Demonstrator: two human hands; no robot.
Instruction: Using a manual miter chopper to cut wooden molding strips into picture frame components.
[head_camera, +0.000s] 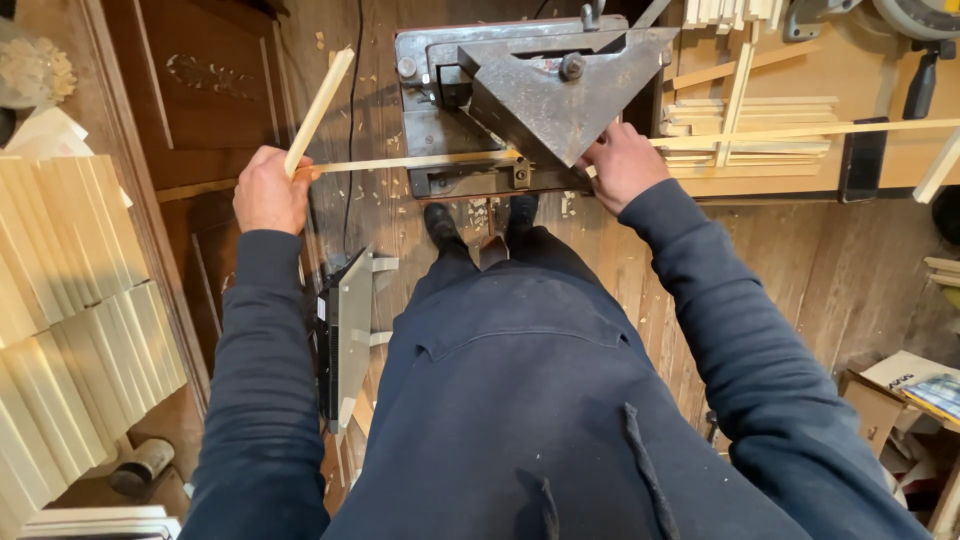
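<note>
My left hand (268, 190) is closed around a short pale wooden strip (320, 108) that sticks up and away, and it also touches the left end of a long thin wooden strip (420, 161). That long strip runs right through a dark metal cutting machine (540, 95) and out over the bench. My right hand (622, 162) presses on the strip at the machine's right front corner. My feet (480, 225) stand right below the machine.
Stacks of pale cut wooden pieces (70, 300) fill the left side. More strips lie on the wooden bench (780, 170) at the right, under a saw. A grey metal part (350, 335) stands by my left leg. A cardboard box (900, 390) sits low right.
</note>
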